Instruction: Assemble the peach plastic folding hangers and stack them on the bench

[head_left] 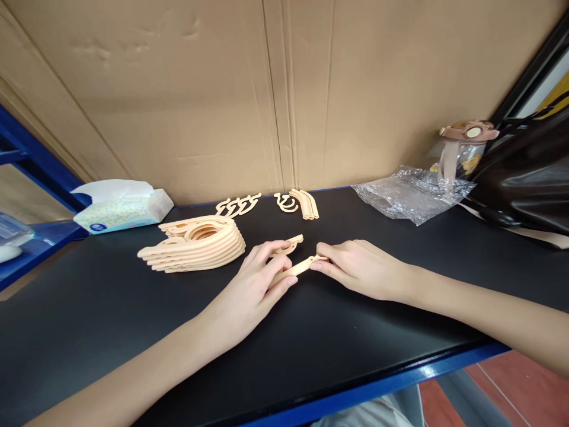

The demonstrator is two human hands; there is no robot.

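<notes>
Between my two hands is a beige plastic folding hanger [302, 266], low over the black tabletop. My left hand [262, 273] is closed around its body, fingers over the top and thumb along the near side. My right hand [355, 265] pinches the right end of the same piece between thumb and forefinger. A curved part of it shows behind my left fingers, partly covered by them. Left of my hands lies a pile of similar folded hangers [200, 249]. Behind them rest a row of loose hooks [237, 205], a few more hooks [285, 203] and a stack of curved arms [306, 204].
A tissue pack [122, 207] stands at the back left. Crumpled clear plastic [411, 193] lies back right, before a lidded bottle [464, 148] and a black bag [528, 172]. A cardboard wall [200, 107] closes off the back. The blue table edge [364, 391] runs along the front.
</notes>
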